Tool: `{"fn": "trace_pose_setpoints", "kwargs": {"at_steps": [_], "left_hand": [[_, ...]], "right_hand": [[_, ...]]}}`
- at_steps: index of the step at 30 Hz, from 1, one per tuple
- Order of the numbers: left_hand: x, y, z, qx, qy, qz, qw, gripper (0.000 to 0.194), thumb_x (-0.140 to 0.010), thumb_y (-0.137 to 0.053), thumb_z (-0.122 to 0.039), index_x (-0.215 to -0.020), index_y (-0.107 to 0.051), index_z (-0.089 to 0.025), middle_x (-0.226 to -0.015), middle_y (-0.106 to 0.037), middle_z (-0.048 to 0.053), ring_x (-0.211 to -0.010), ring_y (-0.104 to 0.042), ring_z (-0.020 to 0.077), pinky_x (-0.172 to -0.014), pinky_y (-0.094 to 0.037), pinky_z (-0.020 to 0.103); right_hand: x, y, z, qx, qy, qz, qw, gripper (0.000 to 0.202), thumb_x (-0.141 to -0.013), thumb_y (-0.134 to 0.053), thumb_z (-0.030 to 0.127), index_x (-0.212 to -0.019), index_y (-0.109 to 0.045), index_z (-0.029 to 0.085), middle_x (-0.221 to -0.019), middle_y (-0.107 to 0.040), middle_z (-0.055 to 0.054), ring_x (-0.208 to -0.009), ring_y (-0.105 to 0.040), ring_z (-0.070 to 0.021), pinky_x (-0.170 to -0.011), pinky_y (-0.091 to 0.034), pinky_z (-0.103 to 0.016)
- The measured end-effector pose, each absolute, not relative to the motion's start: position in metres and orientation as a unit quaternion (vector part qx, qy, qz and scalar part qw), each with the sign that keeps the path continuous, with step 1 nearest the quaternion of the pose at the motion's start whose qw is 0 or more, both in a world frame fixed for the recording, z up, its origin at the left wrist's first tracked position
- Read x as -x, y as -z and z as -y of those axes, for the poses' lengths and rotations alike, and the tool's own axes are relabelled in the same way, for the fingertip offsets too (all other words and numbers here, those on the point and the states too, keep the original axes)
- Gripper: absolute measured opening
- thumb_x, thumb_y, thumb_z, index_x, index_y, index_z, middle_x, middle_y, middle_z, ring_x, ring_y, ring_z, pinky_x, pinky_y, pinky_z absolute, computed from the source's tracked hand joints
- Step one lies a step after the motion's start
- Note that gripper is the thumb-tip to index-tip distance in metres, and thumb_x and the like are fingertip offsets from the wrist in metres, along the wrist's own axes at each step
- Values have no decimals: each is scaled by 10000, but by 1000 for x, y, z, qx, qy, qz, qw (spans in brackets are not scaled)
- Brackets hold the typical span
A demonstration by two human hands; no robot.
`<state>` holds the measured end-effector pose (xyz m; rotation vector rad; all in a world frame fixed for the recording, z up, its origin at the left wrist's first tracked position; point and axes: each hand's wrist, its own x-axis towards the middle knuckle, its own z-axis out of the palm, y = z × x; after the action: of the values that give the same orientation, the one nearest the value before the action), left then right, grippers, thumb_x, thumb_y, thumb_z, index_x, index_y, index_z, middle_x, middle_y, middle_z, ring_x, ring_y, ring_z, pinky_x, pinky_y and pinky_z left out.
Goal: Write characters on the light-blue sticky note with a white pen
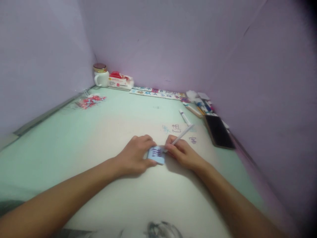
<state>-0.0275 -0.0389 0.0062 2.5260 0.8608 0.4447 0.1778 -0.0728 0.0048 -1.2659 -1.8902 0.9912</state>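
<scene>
Near the middle of the table lies a small light-blue card (157,159) with dark purple strokes on it. My left hand (135,155) grips it at its left side, thumb at the near edge and fingers at the far edge. In a writing pinch, my right hand (182,153) holds a slim white marker (182,134) that slants up to the right. Its lower end is at the card's right side, with the tip partly hidden by the fingers. Just beyond the right hand, cards bearing a black character (176,128) and a purple character (192,140) lie flat.
A white lidded mug (101,78) and a tissue pack (121,81) stand at the back left. Red and blue scraps (92,100) lie nearby. Rows of lettered cards (156,94) line the back wall. A short white pen (184,116) and a dark phone (219,131) lie right.
</scene>
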Motion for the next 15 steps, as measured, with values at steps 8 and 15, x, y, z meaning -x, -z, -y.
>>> {"fn": "trace_pose_setpoints", "kwargs": {"at_steps": [8, 15], "left_hand": [[27, -7, 38, -912, -157, -308, 220, 325, -740, -658, -337, -1020, -590, -188, -1016, -579, 57, -907, -554, 231, -800, -384, 368], [27, -6, 38, -912, -160, -309, 219, 328, -731, -670, -318, -1022, -591, -187, -1018, -577, 55, -909, -553, 230, -811, -384, 368]], "right_hand": [[-178, -5, 71, 484, -376, 718, 330, 228, -879, -414, 308, -671, -420, 215, -578, -439, 49, -551, -416, -123, -562, -334, -255], [-178, -3, 72, 490, -369, 715, 336, 224, -881, -409, 307, -675, -414, 218, -551, -440, 57, -518, -417, -119, -555, -334, -257]]}}
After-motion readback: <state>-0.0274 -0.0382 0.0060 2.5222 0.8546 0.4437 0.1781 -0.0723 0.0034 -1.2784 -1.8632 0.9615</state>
